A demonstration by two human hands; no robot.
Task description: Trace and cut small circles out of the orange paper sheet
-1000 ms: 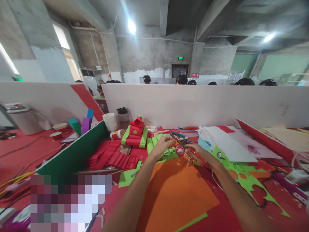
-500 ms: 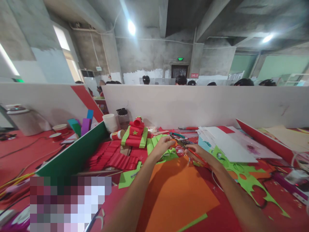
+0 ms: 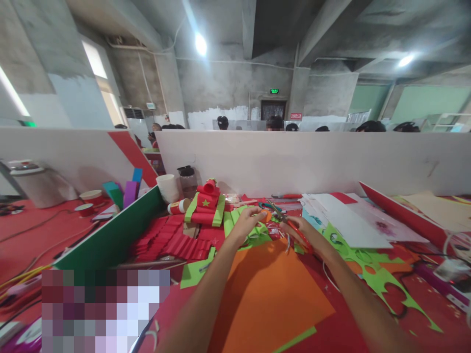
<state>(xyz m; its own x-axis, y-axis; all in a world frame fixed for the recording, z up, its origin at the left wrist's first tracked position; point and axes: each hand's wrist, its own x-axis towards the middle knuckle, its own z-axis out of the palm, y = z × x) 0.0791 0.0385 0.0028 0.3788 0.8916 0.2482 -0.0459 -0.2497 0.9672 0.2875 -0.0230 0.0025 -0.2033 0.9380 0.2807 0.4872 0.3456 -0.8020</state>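
Pinched in my left hand is a small orange paper piece. My right hand grips a pair of scissors with red-orange handles. Their blades point up and to the left, slightly parted, beside the orange piece. Below both hands lies a large orange sheet. Folded light-green paper sits just left of and behind my left hand.
Red pleated paper and a red-and-green paper model with a star lie to the left, near a green divider. Cut green scraps and white sheets are on the right. A white partition stands behind.
The scissor blades have swung upward and parted from the orange piece, which shows more clearly in my left hand. Both hands stay in nearly the same place.
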